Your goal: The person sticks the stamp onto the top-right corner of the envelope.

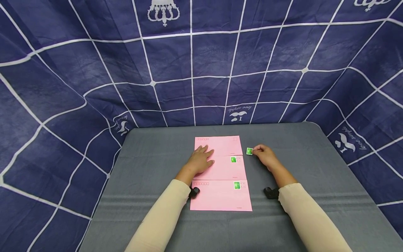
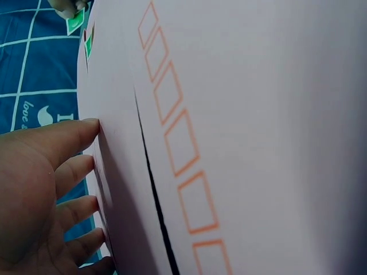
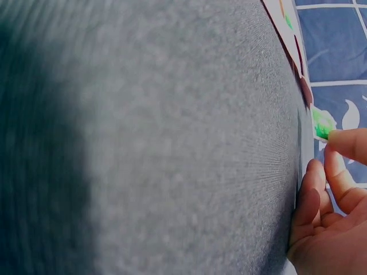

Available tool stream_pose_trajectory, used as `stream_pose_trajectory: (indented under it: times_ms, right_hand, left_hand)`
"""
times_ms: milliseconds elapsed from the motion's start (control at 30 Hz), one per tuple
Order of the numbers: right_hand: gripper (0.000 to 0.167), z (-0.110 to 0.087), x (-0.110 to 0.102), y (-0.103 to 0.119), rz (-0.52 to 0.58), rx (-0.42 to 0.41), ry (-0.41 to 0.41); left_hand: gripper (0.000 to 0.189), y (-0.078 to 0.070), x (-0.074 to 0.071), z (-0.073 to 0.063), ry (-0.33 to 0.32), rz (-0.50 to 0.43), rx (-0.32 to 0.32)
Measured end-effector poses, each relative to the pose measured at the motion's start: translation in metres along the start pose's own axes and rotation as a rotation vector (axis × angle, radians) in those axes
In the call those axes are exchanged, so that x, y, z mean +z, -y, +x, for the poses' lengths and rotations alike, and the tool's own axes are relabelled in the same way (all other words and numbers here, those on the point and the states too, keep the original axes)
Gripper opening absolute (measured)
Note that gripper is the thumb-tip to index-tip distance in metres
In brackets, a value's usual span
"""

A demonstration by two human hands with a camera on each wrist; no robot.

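Three pink envelopes lie in a column on the grey table: a far envelope (image 1: pixel 220 141), a middle envelope (image 1: pixel 221 171) and a near envelope (image 1: pixel 217 199). Green stamps sit at the upper right of the middle one (image 1: pixel 233 159) and the near one (image 1: pixel 237 185). My left hand (image 1: pixel 199 160) rests with spread fingers on the far and middle envelopes. Between thumb and fingertip, my right hand (image 1: pixel 265 154) pinches a green stamp (image 1: pixel 249 151) by its edge, just right of the far envelope. In the right wrist view that stamp (image 3: pixel 323 123) shows a white border.
A grey cloth covers the table (image 1: pixel 151 168). Behind it and at both sides hangs a dark blue curtain (image 1: pixel 207 91) with white grid lines. Each wrist wears a black strap, the right strap (image 1: pixel 271 193) close over the table.
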State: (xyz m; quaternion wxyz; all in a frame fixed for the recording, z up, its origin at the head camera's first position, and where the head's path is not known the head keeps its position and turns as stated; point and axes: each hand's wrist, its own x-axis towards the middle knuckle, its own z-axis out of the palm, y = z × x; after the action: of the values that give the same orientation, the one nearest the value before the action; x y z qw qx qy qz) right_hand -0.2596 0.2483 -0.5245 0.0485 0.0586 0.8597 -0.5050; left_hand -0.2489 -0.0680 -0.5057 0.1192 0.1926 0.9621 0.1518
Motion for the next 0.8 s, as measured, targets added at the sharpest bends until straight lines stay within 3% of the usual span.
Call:
stream_pose_trajectory:
  times_ms: [800]
  right_hand:
    - [0.023,0.0021,0.0002,0.0045,0.073,0.001,-0.018]
  left_hand:
    - [0.057,-0.0008,-0.0025,-0.0017,-0.005,-0.006,0.007]
